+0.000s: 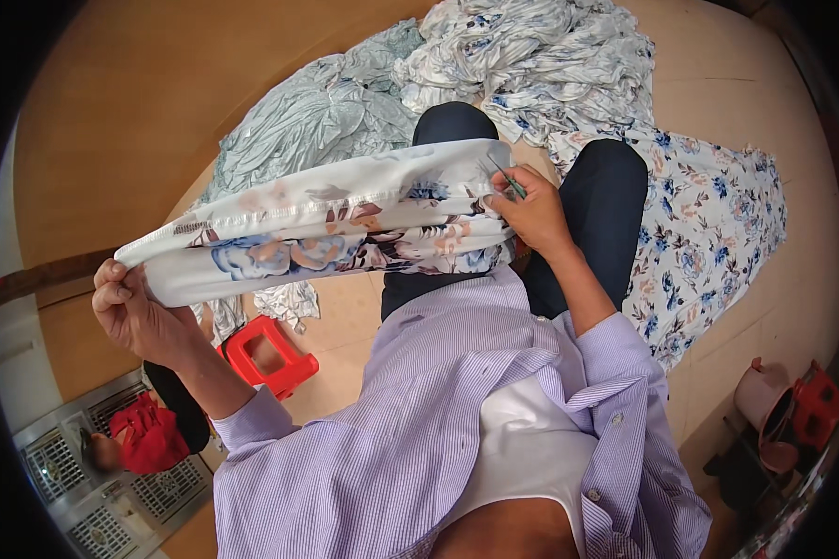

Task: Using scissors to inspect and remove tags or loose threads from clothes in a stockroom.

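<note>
Risks, left to right: if the left hand point(132, 312) loses its grip, the floral fabric point(294, 250), spanning between both hands, would likely sag. At its right end the tips of the snips point(513, 184) sit over the cloth; a slip there could nick it.

Pose: left hand out left, fingers curled, clutching the fabric's end. Right hand point(529, 207) farther out, left of the right knee point(610, 172), gripping the snips; can't tell if it pinches cloth too.

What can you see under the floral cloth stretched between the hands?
One dark trouser leg passes beneath the floral cloth, its knee showing beyond the far edge. The cloth hides whatever else lies directly below.
</note>
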`<move>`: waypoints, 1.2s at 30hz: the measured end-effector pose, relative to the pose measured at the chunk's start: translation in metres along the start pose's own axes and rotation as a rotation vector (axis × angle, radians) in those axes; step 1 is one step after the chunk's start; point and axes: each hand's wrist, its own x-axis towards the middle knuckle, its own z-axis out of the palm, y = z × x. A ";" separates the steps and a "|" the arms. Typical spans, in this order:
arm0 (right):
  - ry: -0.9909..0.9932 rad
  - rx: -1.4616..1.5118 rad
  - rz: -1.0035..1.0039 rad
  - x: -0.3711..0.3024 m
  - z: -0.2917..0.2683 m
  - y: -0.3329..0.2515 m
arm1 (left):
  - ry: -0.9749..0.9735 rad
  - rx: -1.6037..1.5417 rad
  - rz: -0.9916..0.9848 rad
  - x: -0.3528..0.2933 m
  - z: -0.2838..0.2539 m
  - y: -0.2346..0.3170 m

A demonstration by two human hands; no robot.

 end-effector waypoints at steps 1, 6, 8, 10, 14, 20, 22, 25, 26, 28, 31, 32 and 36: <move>0.030 -0.073 -0.052 0.004 0.001 0.006 | 0.009 0.005 -0.001 -0.001 -0.001 -0.001; 0.101 -0.290 -0.167 0.013 -0.005 0.028 | 0.044 0.001 -0.044 -0.006 -0.004 -0.011; 0.120 -0.368 -0.167 0.013 -0.009 0.030 | 0.082 -0.026 -0.105 -0.011 -0.009 -0.018; 0.136 -0.354 -0.143 0.012 -0.012 0.030 | 0.085 0.012 -0.091 -0.013 -0.015 -0.029; 0.221 -0.312 -0.027 0.010 -0.015 0.026 | 0.146 0.092 -0.102 -0.026 -0.024 -0.053; 0.271 -0.342 -0.133 0.011 -0.014 0.021 | 0.094 0.255 -0.299 -0.053 -0.024 -0.083; 0.260 -0.349 -0.105 0.010 -0.018 0.020 | 0.025 0.243 -0.270 -0.061 -0.023 -0.091; 0.262 -0.354 -0.093 0.011 -0.023 0.021 | 0.010 0.238 -0.282 -0.067 -0.024 -0.102; 0.269 -0.357 -0.093 0.011 -0.024 0.022 | 0.029 0.240 -0.311 -0.069 -0.026 -0.105; 0.302 -0.371 -0.090 0.013 -0.025 0.022 | 0.065 0.238 -0.381 -0.069 -0.027 -0.109; 0.292 -0.382 -0.103 0.012 -0.028 0.020 | -0.002 0.368 -0.403 -0.073 -0.024 -0.115; 0.297 -0.395 -0.109 0.012 -0.030 0.018 | -0.033 0.427 -0.421 -0.075 -0.021 -0.117; 0.269 -0.402 -0.149 0.011 -0.036 0.010 | -0.237 0.712 -0.374 -0.075 0.004 -0.117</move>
